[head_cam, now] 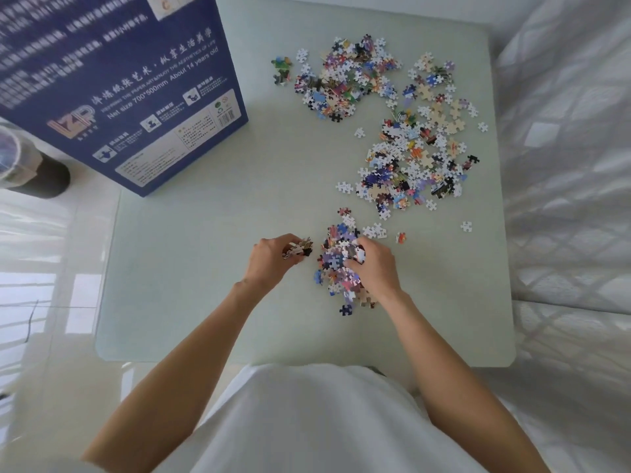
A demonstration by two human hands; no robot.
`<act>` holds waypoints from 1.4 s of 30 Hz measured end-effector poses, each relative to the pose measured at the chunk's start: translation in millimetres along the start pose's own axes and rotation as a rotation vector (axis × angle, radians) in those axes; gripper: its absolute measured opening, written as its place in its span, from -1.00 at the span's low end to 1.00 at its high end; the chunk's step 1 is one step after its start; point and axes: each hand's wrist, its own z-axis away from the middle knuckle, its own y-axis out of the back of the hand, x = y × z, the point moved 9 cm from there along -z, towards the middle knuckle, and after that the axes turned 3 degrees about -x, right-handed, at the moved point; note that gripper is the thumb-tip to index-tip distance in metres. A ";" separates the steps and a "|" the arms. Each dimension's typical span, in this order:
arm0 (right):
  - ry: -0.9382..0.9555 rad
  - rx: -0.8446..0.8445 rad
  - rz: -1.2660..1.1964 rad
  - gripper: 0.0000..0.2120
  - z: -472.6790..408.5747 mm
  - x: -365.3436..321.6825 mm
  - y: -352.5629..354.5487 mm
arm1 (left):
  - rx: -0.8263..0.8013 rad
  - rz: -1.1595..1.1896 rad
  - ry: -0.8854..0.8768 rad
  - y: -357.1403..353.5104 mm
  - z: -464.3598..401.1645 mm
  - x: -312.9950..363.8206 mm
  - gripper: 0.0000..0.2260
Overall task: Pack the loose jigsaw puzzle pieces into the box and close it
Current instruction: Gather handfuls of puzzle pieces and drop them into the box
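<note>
1. Near the blue box (pixel 123 90), on the table (pixel 205 268), the left hand (pixel 269 259) holds a few puzzle pieces (pixel 298 249).
2. The right hand (pixel 374 264) is curled over the nearest pile (pixel 336 264), beside the left hand.
3. Better to scoop fuller handfuls, fingers closed underneath, before carrying them to the box.

Both bare forearms reach forward. The left hand (pixel 269 259) is curled closed, apparently pinching something at its fingertips. The right hand (pixel 375 264) lies palm-down, fingers bent.

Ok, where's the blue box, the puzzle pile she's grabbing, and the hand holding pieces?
blue box (pixel 136 97): head view, on its printed face.
near puzzle pile (pixel 336 264): head view, on its middle pieces.
left hand (pixel 269 259): head view, on its back.
</note>
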 end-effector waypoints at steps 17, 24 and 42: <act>0.468 -0.004 -0.305 -0.80 -1.2 -192.6 142.1 | 0.571 -0.094 -0.398 234.1 72.4 113.8 -0.67; 0.807 0.129 -0.293 -0.76 -23.3 -329.3 227.8 | 0.945 -0.175 -0.501 393.4 97.3 166.2 -0.69; 1.201 0.054 0.243 -0.70 -82.8 -509.5 186.5 | 0.717 -0.365 -0.204 433.6 29.5 110.6 -0.76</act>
